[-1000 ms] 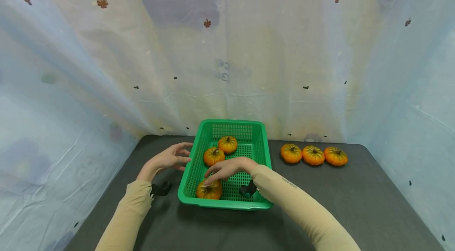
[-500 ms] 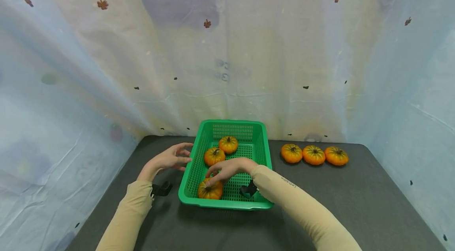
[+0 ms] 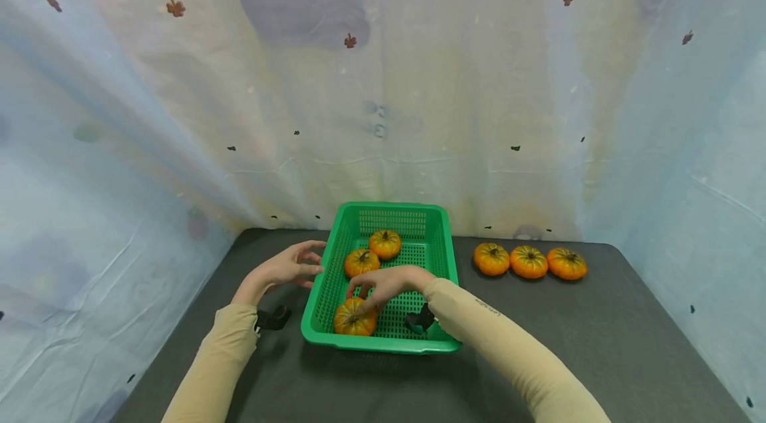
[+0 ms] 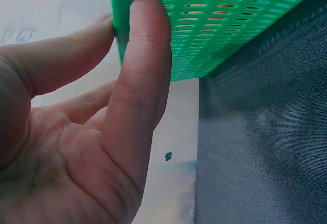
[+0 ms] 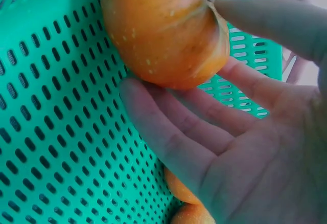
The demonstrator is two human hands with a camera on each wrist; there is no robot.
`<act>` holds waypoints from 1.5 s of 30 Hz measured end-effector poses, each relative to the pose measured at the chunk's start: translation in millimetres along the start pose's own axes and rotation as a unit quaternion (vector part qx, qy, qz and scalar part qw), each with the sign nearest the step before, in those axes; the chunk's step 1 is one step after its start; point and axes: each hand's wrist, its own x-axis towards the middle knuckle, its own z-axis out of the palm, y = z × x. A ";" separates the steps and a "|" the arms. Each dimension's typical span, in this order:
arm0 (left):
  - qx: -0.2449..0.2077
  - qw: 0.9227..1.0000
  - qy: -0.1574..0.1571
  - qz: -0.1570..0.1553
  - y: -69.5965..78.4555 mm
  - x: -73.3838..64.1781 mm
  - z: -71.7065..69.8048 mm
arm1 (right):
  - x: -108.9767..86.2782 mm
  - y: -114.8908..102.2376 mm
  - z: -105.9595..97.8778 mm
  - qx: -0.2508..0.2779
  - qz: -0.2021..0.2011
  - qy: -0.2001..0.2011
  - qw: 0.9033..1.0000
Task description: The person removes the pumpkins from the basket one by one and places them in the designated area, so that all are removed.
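A green plastic basket [image 3: 447,263] with slotted walls stands on the dark table. My left hand [image 3: 287,267] is at its left rim; in the left wrist view the thumb meets the rim and a finger [image 4: 145,40] lies against the outer wall below it. Inside the basket, my right hand [image 3: 383,286] holds a small orange pumpkin [image 3: 353,320] in the near left corner. The right wrist view has the thumb by the pumpkin's stem and the other fingers [image 5: 168,132] along its side. Two more pumpkins, one in the middle left [image 3: 360,263] and one farther back [image 3: 385,245], sit in the basket.
Three similar pumpkins, left [image 3: 491,259], middle [image 3: 528,262] and right [image 3: 566,264], line up on the table [image 3: 538,330] right of the basket. A pale patterned curtain [image 3: 407,110] hangs behind the table and at both sides.
The near pumpkin has shifted slightly to the right in the basket, and my right thumb has moved from its top toward its right side. My left hand stays at the rim.
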 end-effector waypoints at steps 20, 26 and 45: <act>0.002 1.000 -0.002 0.007 -1.6 0.8 -0.3 | -6.2 -2.7 -0.2 0.027 -0.001 0.011 1.000; 0.000 1.000 -0.007 0.009 0.3 -1.0 0.0 | -15.2 -1.8 -4.8 0.017 -0.001 0.028 0.999; 0.002 1.000 -0.002 0.009 -0.1 -1.8 0.1 | -68.8 7.1 -33.7 0.042 -0.022 0.080 0.996</act>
